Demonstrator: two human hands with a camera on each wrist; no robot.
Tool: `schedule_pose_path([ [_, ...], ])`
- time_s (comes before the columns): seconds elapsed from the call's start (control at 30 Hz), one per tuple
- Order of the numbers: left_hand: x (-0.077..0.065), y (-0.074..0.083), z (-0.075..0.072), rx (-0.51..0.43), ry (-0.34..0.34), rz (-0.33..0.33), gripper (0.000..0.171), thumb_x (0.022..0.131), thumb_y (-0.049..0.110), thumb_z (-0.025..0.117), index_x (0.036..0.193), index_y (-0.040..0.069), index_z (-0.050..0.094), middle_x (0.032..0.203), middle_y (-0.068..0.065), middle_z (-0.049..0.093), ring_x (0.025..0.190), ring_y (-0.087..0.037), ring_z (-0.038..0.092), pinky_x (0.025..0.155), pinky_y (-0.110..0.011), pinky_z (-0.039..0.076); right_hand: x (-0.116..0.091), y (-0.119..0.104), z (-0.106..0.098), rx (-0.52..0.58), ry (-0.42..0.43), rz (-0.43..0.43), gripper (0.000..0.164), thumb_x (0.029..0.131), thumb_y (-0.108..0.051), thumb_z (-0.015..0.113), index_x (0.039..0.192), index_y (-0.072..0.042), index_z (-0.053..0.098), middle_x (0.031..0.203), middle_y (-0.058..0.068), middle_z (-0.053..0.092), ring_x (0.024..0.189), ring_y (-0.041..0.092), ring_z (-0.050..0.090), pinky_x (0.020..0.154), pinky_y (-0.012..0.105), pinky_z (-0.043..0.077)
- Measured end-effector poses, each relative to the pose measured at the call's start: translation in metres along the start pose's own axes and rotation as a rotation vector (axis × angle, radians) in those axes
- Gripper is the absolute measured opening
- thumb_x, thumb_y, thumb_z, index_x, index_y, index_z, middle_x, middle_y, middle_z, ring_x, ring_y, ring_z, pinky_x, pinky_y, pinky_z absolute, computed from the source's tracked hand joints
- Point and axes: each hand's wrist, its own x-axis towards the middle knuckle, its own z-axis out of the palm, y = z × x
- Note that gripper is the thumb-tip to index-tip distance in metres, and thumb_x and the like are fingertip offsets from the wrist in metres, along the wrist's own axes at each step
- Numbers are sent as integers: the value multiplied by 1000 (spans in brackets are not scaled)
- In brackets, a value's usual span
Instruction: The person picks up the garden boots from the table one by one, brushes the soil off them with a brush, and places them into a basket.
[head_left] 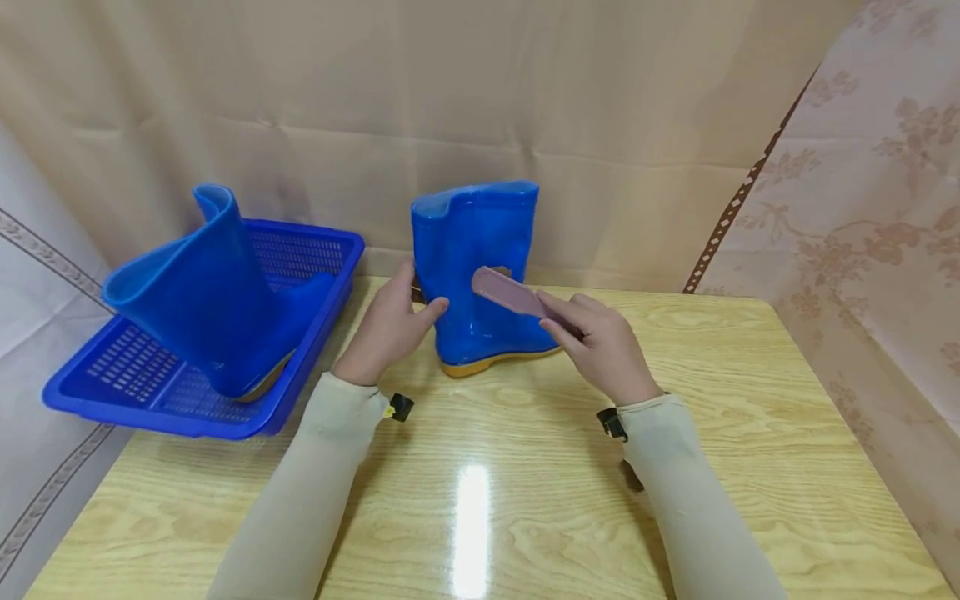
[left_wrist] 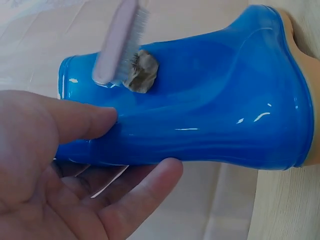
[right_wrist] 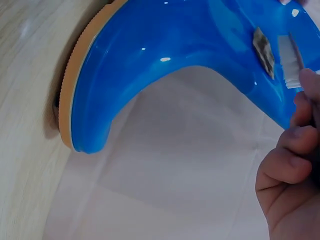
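Note:
A blue rubber boot (head_left: 480, 242) with a tan sole stands upright on the table, toe to the right. My left hand (head_left: 393, 321) holds its shaft from the left, thumb on the near side and the other fingers behind. In my right hand (head_left: 603, 346) is a pale purple brush (head_left: 510, 292), gripped by its handle. The white bristles (right_wrist: 288, 60) face the shaft, close beside a grey-brown mud patch (left_wrist: 143, 72). In the head view the brush head hides most of that patch.
To the left, a blue plastic basket (head_left: 356, 250) holds a second blue boot (head_left: 232, 308), which leans in it. The wood-grain table (head_left: 540, 500) meets a beige curtain (head_left: 600, 125) at the back. A flowered cloth (head_left: 885, 208) hangs at the right.

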Motion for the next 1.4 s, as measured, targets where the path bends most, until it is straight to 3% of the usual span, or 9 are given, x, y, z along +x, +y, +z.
schedule_pose_path([
  [0.2, -1, 2, 0, -19, -5, 11, 62, 106, 27, 60, 159, 14, 30, 145, -11, 56, 125, -30, 57, 105, -52, 51, 0, 1, 2, -52, -22, 50, 38, 100, -20, 70, 138, -17, 68, 79, 1, 63, 59, 14, 45, 52, 30, 36],
  [0.33, 0, 0, 1, -32, 21, -12, 58, 107, 30, 58, 157, 13, 33, 144, -13, 56, 125, -31, 57, 99, -51, 54, 0, 2, -1, -28, -53, 134, 36, 100, -20, 71, 136, -15, 70, 94, 4, 73, 61, 16, 50, 53, 31, 39],
  [0.47, 2, -5, 3, -41, 47, -20, 55, 107, 32, 56, 155, 12, 36, 142, -14, 57, 123, -32, 57, 97, -50, 56, 0, 4, -3, -12, -75, 166, 34, 100, -19, 70, 134, -13, 71, 105, 7, 76, 65, 17, 54, 55, 31, 42],
  [0.67, 2, -7, 1, -40, 36, -18, 57, 106, 32, 59, 155, 13, 36, 141, -13, 58, 123, -31, 57, 100, -51, 54, 1, 3, -1, -5, -48, 98, 34, 100, -19, 71, 134, -14, 71, 88, 2, 71, 63, 15, 50, 54, 29, 39],
  [0.87, 0, -4, -3, 0, -85, 66, 63, 105, 27, 63, 159, 19, 31, 136, -8, 62, 119, -27, 60, 106, -53, 49, 1, -1, 2, 0, -6, -14, 38, 100, -19, 71, 137, -15, 69, 80, 0, 63, 62, 13, 46, 52, 29, 36],
  [0.97, 0, -3, -2, 1, -110, 85, 62, 105, 28, 62, 159, 20, 32, 136, -7, 62, 119, -26, 60, 105, -53, 49, 0, -2, 3, -8, 7, -5, 38, 100, -18, 70, 138, -15, 68, 78, 0, 60, 60, 13, 44, 52, 30, 35],
  [1.2, 3, -2, 2, -57, -38, -19, 59, 106, 31, 60, 157, 15, 34, 138, -10, 58, 123, -29, 57, 101, -51, 52, -2, 3, 1, 28, -42, 145, 37, 102, -21, 68, 138, -16, 68, 77, 1, 60, 60, 16, 46, 52, 29, 36],
  [1.4, 4, -6, 2, -86, 19, -59, 61, 106, 34, 60, 157, 12, 34, 132, -12, 58, 121, -29, 56, 93, -48, 56, 0, 3, -3, 7, -70, 162, 36, 101, -21, 69, 137, -15, 69, 78, 2, 61, 61, 17, 47, 53, 30, 37],
])
